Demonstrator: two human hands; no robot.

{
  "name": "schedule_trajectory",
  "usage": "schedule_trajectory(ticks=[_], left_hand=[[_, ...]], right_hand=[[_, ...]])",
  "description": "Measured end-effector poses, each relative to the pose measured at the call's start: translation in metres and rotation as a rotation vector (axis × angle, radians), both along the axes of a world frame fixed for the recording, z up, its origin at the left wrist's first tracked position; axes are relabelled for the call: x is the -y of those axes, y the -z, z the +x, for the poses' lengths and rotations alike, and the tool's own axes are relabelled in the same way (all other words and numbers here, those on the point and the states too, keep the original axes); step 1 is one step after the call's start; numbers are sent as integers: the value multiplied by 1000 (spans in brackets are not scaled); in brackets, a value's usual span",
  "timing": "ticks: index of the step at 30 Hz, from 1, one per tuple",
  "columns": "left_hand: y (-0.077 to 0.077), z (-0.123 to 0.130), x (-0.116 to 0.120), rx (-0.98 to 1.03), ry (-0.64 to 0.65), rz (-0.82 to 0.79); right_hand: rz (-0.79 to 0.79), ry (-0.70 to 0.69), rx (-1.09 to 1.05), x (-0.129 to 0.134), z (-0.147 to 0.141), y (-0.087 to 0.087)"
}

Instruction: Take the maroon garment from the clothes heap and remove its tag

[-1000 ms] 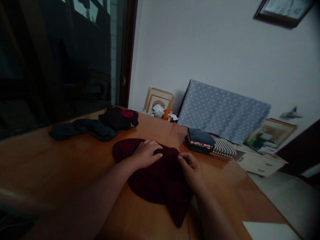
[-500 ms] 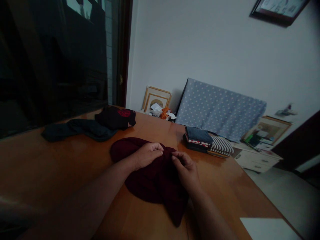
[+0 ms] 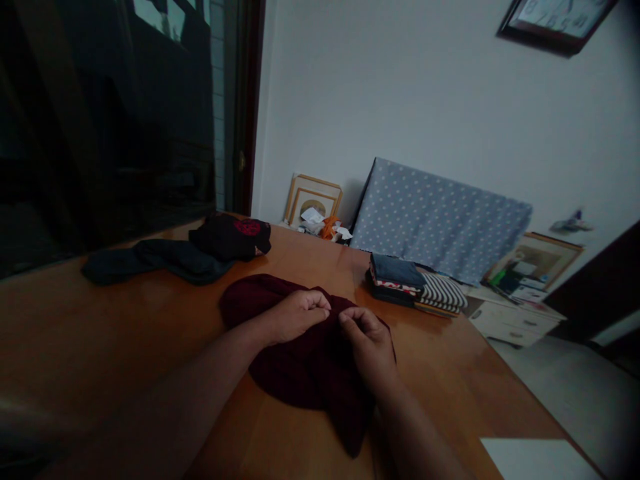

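Note:
A dark red garment (image 3: pixel 300 363) lies crumpled on the wooden table (image 3: pixel 440 380) in front of me. My left hand (image 3: pixel 300 315) pinches its far edge, thumb against the curled fingers. Close by on the right, my right hand (image 3: pixel 367 339) pinches the same cloth between thumb and forefinger. A small gap separates the two hands. Part of the garment's right side is hidden behind my right hand, and a pointed end of it hangs toward me on the tabletop.
Black clothing with a red print (image 3: pixel 230 237) and a dark blue-grey garment (image 3: pixel 160 259) lie at the back left. Folded clothes (image 3: pixel 395 273), one striped (image 3: pixel 443 291), are stacked at the back right. A white sheet (image 3: pixel 537 459) lies near the right front edge.
My right hand has shifted slightly left and down, nearer my left hand. Some dark red cloth now shows beyond the right side of my right hand.

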State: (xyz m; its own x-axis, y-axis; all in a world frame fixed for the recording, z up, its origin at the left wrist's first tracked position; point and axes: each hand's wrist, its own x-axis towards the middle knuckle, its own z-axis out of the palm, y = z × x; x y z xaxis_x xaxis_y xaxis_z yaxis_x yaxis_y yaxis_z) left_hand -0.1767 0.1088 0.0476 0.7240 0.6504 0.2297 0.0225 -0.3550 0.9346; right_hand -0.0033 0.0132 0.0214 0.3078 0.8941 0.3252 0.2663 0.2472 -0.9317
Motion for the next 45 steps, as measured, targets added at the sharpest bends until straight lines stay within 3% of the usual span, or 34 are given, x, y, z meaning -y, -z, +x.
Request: schedule_trajectory(ticks=[5,19,28,36,45], left_hand=[[1,-1,-1,-27,-14,11],[-3,-2,-1,-41,-25,-19],[3,4,0,3,103,52],[4,8,2,11,46,33],[2,4,1,9,90,54]], right_hand=[[-26,-24,-241,0,2,-2],[-68,-91,-483,-5,6,2],[-81,-109,-233,0,-2,-4],[8,-49,-13,3,-5,-3],[-28,-58,-67,0,-2,-1]])
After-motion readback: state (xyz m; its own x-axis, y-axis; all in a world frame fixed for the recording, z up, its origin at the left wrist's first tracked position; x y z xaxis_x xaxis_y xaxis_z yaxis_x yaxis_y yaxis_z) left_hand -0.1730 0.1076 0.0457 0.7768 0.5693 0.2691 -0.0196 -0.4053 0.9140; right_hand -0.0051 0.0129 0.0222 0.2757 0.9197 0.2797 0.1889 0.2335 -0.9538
